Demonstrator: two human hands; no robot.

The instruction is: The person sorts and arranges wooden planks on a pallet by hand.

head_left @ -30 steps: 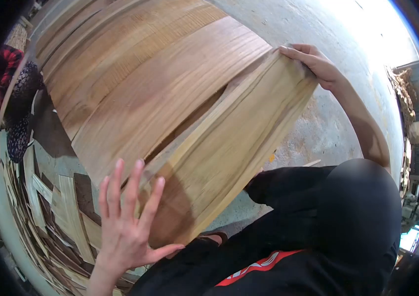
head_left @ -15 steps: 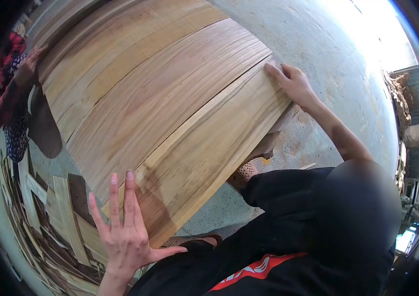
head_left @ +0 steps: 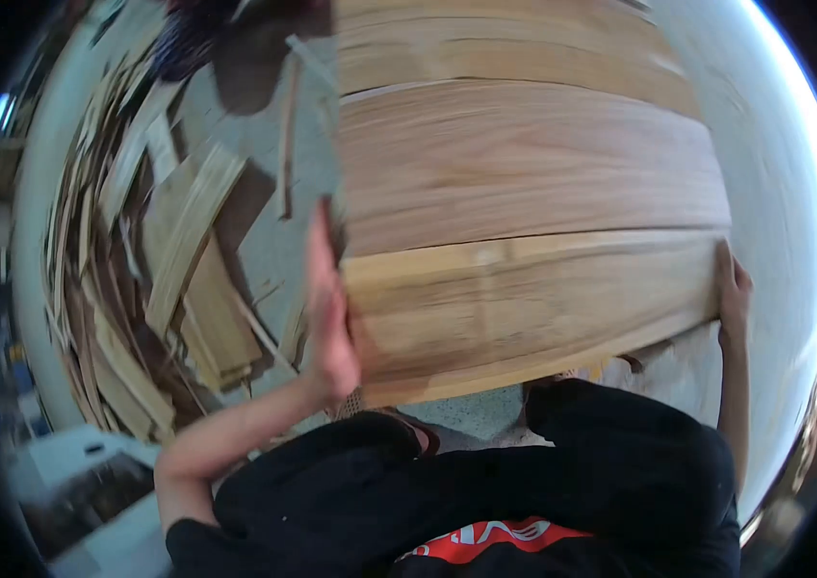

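Several wooden boards lie side by side in front of me. The nearest is a pale board point(head_left: 533, 303) with dark grain; narrow gaps part it from the pinkish-brown board point(head_left: 533, 164) and the yellowish boards point(head_left: 524, 58) beyond. My left hand point(head_left: 331, 323) is held upright with its fingers stretched out, its palm against the left end of the nearest board. At that board's right end my right hand point(head_left: 736, 289) grips the corner, its thumb side toward the top face. The undersides of the boards and some right-hand fingers are hidden.
Wood offcuts point(head_left: 192, 250) and thin strips are heaped on the floor at the left. A patterned garment point(head_left: 182, 43) of another person shows at the top left. A pale grey surface point(head_left: 38, 462) with a dark opening stands at the lower left.
My view has turned left, so the boards now run crosswise. My left hand has gone from spread above the near corner to flat against the board's end. My right hand remains at the other end.
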